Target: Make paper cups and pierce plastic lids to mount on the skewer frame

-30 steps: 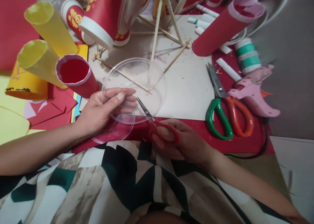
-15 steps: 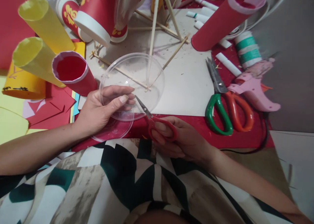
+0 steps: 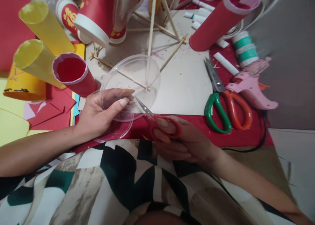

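Observation:
My left hand [image 3: 98, 115] pinches the near left side of a round clear plastic lid [image 3: 134, 72], which it holds tilted above the table. Red-handled small scissors [image 3: 147, 111] are in my right hand [image 3: 188, 141], fingers through the loops. Their thin blades point up and left, with the tip beside my left fingertips at the lid's near part; whether the blades touch the plastic I cannot tell. Below my left hand, a second clear lid [image 3: 124, 131] lies at the table's front edge, partly covered. Through the held lid, joined wooden sticks [image 3: 133, 78] show on the white board.
Red and yellow paper tubes [image 3: 75, 75] stand at left, beside stacked coloured paper [image 3: 52, 115]. Red paper cups [image 3: 94, 18] and a stick frame [image 3: 152, 24] rise behind. On the right are large green-and-orange scissors [image 3: 218, 106], a pink glue gun [image 3: 256, 90] and a tall red tube [image 3: 219, 26].
The held lid has tilted a little and looks narrower. My right hand has shifted slightly right with the scissors' handle. The whole view has moved a little.

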`<control>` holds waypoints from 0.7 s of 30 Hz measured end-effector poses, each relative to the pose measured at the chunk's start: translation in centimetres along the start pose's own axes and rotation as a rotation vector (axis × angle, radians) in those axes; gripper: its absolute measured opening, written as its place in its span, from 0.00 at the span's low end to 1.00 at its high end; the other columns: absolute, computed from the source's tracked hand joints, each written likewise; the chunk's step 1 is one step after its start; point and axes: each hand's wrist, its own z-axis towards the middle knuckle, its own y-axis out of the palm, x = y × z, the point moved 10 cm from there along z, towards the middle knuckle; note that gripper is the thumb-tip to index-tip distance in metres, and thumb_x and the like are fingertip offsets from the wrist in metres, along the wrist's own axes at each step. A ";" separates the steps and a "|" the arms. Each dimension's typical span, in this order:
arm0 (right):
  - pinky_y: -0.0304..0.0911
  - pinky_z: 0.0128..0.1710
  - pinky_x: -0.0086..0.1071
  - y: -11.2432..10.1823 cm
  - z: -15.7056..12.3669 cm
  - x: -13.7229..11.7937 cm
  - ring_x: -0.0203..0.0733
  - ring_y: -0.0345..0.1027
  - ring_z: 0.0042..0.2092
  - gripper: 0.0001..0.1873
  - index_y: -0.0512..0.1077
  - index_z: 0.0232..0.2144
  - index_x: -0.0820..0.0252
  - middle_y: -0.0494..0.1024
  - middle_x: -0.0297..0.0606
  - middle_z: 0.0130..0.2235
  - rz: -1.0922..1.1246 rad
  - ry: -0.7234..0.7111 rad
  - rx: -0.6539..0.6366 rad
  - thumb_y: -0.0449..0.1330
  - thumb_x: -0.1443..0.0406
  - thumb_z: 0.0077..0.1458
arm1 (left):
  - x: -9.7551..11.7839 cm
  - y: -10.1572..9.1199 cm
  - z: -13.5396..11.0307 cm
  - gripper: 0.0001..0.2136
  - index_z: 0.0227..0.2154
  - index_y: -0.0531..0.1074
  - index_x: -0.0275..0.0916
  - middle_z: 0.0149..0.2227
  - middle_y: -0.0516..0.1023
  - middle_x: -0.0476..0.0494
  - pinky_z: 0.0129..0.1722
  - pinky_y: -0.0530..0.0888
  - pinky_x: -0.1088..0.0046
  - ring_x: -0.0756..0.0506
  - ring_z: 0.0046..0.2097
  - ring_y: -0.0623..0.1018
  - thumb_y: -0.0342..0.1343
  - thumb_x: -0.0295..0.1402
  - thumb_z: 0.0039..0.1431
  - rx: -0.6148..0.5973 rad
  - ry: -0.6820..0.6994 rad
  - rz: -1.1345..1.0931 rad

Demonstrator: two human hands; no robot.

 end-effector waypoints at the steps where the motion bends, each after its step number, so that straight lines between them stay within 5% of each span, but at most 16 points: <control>1: 0.40 0.09 0.18 0.0 0.0 0.0 0.25 0.40 0.10 0.26 0.63 0.20 0.59 0.54 0.19 0.11 -0.005 0.003 -0.003 0.62 0.48 0.61 | 0.0 0.0 0.0 0.07 0.41 0.84 0.46 0.37 0.85 0.48 0.48 0.80 0.72 0.47 0.40 0.83 0.66 0.36 0.61 0.001 0.000 0.000; 9: 0.38 0.09 0.20 0.1 0.1 -0.6 0.25 0.40 0.11 0.26 0.64 0.20 0.58 0.53 0.19 0.11 -0.063 -0.034 0.052 0.64 0.48 0.57 | -0.3 0.1 -0.1 0.07 0.40 0.84 0.45 0.38 0.85 0.48 0.49 0.80 0.71 0.48 0.41 0.83 0.67 0.37 0.60 0.018 -0.036 -0.058; 16: 0.36 0.11 0.24 -1.0 -1.0 -1.6 0.26 0.42 0.13 0.30 0.64 0.17 0.58 0.56 0.23 0.12 -0.517 -0.098 0.156 0.67 0.42 0.52 | -3.1 1.3 0.4 0.10 0.38 0.80 0.36 0.33 0.83 0.46 0.40 0.82 0.71 0.47 0.37 0.84 0.70 0.33 0.55 -0.015 -0.251 -0.407; 18: 0.45 0.14 0.25 -2.2 -2.5 -3.5 0.29 0.49 0.16 0.27 0.68 0.18 0.58 0.63 0.28 0.16 -0.689 -0.211 0.323 0.69 0.44 0.51 | -3.8 1.4 0.5 0.10 0.36 0.77 0.35 0.31 0.82 0.46 0.35 0.82 0.74 0.47 0.35 0.84 0.70 0.30 0.53 -0.032 -0.298 -0.474; 21: 0.64 0.28 0.30 -4.3 -6.8 -7.6 0.37 0.67 0.27 0.16 0.75 0.24 0.54 0.75 0.34 0.25 -0.811 -0.550 0.749 0.70 0.51 0.53 | -3.7 1.4 0.5 0.10 0.34 0.73 0.35 0.29 0.81 0.46 0.30 0.81 0.75 0.48 0.31 0.83 0.69 0.28 0.52 -0.062 -0.313 -0.506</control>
